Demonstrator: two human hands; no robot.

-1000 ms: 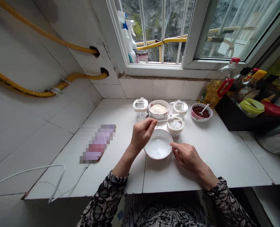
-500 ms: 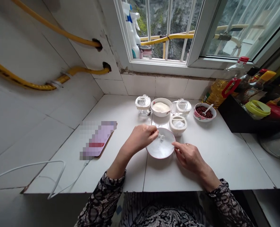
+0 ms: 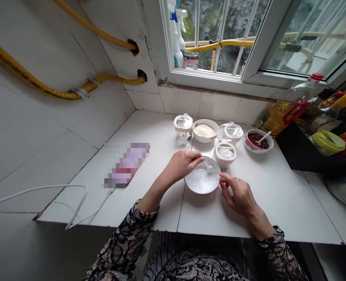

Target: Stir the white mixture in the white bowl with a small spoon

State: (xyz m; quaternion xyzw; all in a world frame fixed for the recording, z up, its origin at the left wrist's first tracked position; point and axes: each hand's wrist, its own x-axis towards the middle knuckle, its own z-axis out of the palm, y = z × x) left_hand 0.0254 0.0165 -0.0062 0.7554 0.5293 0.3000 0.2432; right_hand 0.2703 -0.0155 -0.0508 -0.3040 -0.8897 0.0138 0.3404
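Note:
Between my hands a white bowl [image 3: 202,183] stands on the counter, with whitish contents in it. My left hand [image 3: 184,164] pinches the handle of a small white spoon [image 3: 210,168], whose tip is over the bowl's far right part. The thumb and fingers of my right hand [image 3: 237,192] close on the bowl's right rim. Just behind the bowl is an open white-rimmed jar [image 3: 226,153] holding white grains. Farther back are a bowl of white powder or grains [image 3: 205,130], a clear lidded jar [image 3: 183,127] and another clear jar [image 3: 230,132].
A flowered bowl of dark red beans [image 3: 258,141] with a spoon stands to the right. Beyond it are an oil bottle [image 3: 281,113] and a black box [image 3: 295,148] of bottles. On the left lies a blurred purple phone-like object [image 3: 128,164] with a white cable [image 3: 102,205].
The spoon in my left hand has moved rightward within the bowl, toward its far right side. My right hand stays at the rim. The whole view has shifted slightly.

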